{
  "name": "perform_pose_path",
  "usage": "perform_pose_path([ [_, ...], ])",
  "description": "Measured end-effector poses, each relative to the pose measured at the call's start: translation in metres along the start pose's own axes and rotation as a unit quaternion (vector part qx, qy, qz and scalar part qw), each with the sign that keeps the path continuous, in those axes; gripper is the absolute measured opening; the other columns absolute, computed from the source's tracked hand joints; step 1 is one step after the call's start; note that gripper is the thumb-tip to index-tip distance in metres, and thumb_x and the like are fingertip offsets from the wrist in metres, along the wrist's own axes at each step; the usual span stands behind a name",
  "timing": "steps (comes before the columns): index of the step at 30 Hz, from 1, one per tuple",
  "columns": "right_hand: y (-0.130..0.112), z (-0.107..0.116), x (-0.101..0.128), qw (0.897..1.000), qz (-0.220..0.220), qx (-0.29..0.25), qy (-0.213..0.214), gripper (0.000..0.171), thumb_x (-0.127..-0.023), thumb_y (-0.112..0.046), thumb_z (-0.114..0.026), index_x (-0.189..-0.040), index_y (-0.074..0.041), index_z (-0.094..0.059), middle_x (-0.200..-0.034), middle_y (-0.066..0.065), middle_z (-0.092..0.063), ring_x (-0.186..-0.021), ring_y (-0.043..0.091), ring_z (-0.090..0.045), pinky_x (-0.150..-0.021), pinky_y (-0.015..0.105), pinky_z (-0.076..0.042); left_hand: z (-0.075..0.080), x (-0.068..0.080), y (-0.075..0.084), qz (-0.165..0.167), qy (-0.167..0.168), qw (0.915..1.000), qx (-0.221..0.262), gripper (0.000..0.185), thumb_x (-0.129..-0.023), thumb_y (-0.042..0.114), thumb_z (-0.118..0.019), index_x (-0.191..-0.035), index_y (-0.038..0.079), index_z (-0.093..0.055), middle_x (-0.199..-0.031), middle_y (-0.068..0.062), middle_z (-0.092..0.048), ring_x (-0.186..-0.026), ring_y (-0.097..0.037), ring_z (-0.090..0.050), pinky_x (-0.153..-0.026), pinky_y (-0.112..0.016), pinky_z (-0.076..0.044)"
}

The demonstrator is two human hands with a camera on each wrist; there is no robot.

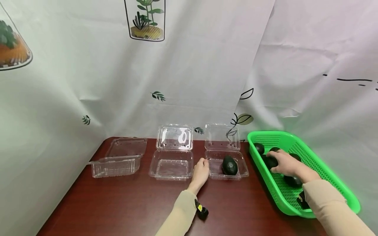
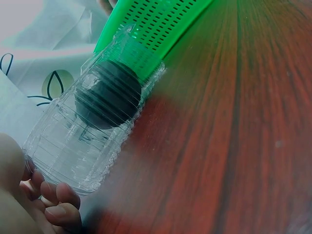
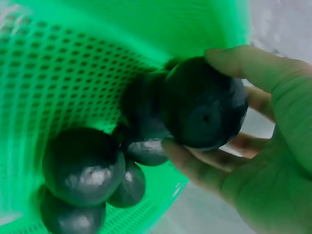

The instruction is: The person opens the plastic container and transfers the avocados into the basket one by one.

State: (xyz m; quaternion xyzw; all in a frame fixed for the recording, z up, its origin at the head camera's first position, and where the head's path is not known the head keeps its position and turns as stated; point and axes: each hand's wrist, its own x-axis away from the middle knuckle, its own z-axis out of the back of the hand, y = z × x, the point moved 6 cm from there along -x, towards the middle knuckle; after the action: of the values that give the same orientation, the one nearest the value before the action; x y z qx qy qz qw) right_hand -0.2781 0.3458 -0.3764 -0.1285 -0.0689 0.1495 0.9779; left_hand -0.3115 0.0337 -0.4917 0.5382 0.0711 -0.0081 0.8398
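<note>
My right hand point(image 1: 283, 163) is in the green basket, its thumb and fingers gripping a dark avocado point(image 3: 204, 105). Several other avocados point(image 3: 83, 165) lie close below it. My left hand point(image 1: 200, 172) rests beside the left wall of the rightmost clear plastic clamshell container point(image 1: 214, 168), fingers loosely bent; in the left wrist view its fingertips point(image 2: 66, 214) are right at the container's end. A single avocado point(image 1: 229, 166) lies in that container, toward its right side. The container's lid point(image 1: 222, 137) stands raised behind it.
The green basket point(image 1: 327, 177) stands at the right of the dark red wooden table point(image 1: 124, 206). A second clamshell container point(image 1: 171, 164), lid up, is left of my left hand. Another clamshell point(image 1: 115, 167) stands farther left. Patterned white cloth point(image 1: 189, 82) hangs behind.
</note>
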Motion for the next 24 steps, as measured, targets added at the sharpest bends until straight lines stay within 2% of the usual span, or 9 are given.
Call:
perform_pose_path([
  [4,-0.003,-0.006,0.002,1.000,0.013,0.010,-0.024,0.057,-0.081,-0.007,-0.076,-0.131,0.004,-0.051,-0.125,0.038,-0.041,-0.087,0.033,-0.058,-0.063,0.040,-0.042,0.001,0.001,0.001,-0.003,0.003,1.0000,-0.002,0.028,-0.103,0.025,-0.044,-0.078,0.015,-0.049,-0.063,0.000,-0.045,-0.061,-0.020,-0.048,-0.059,-0.037,-0.039],
  [6,-0.004,-0.009,0.003,0.999,0.024,0.015,-0.030,0.057,-0.081,-0.008,-0.077,-0.131,0.003,-0.052,-0.124,0.037,-0.042,-0.086,0.032,-0.059,-0.063,0.040,-0.043,0.001,0.001,0.001,-0.006,0.005,1.0000,-0.003,0.027,-0.103,0.025,-0.044,-0.078,0.015,-0.049,-0.064,0.000,-0.045,-0.061,-0.020,-0.048,-0.058,-0.037,-0.039],
  [10,-0.004,-0.013,0.007,0.999,0.039,0.018,-0.033,0.057,-0.079,-0.011,-0.080,-0.129,0.002,-0.053,-0.123,0.037,-0.044,-0.096,0.042,-0.058,-0.067,0.044,-0.047,0.000,0.000,0.001,-0.003,0.002,1.0000,-0.005,0.028,-0.103,0.026,-0.043,-0.078,0.015,-0.050,-0.063,-0.001,-0.045,-0.062,-0.021,-0.048,-0.059,-0.038,-0.038],
  [18,0.004,-0.025,0.011,0.997,0.026,0.012,-0.066,0.063,-0.081,-0.025,-0.080,-0.131,0.003,-0.052,-0.128,0.039,-0.044,-0.115,0.055,-0.047,-0.081,0.057,-0.046,0.001,0.001,0.002,0.003,0.003,0.9999,-0.017,0.028,-0.103,0.026,-0.044,-0.079,0.015,-0.051,-0.063,-0.002,-0.046,-0.063,-0.022,-0.049,-0.058,-0.039,-0.038],
  [24,0.008,-0.033,0.008,0.995,0.005,0.021,-0.094,0.065,-0.082,-0.011,-0.077,-0.135,0.010,-0.046,-0.133,0.042,-0.039,-0.122,0.060,-0.036,-0.087,0.060,-0.043,0.002,0.002,0.002,0.006,0.001,0.9998,-0.019,0.027,-0.103,0.027,-0.043,-0.079,0.016,-0.051,-0.063,-0.001,-0.046,-0.063,-0.022,-0.049,-0.059,-0.039,-0.038],
])
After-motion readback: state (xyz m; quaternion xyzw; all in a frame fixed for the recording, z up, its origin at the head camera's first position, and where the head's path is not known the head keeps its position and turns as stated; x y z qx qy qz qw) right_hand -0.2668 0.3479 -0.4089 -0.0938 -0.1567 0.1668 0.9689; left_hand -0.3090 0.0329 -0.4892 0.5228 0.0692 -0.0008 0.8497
